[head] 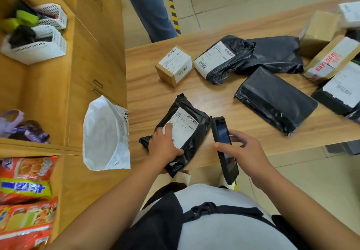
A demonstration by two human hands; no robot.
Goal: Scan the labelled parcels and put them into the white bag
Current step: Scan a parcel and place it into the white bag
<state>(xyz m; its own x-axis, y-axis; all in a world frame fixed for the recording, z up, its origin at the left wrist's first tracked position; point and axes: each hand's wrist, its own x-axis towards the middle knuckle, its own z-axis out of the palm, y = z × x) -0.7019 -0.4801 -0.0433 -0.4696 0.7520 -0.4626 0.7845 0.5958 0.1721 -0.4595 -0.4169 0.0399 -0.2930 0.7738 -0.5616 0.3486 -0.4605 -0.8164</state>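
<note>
A black poly parcel with a white label [187,127] lies at the near edge of the wooden table [148,91]. My left hand [164,144] grips its near left corner, thumb on the label. My right hand [245,148] holds a black handheld scanner [223,142] just right of that parcel, its head close to the label's barcode. The white bag [105,134] hangs open off the table's left edge. Farther back lie a small labelled cardboard box [174,65], a labelled black parcel [218,60] and a black parcel with no label showing [276,99].
More cardboard boxes [329,58] and parcels crowd the table's far right. A person in blue trousers [148,6] stands beyond the table. Wooden cabinets [93,54] with white baskets [35,45] and snack packets [25,191] fill the left side.
</note>
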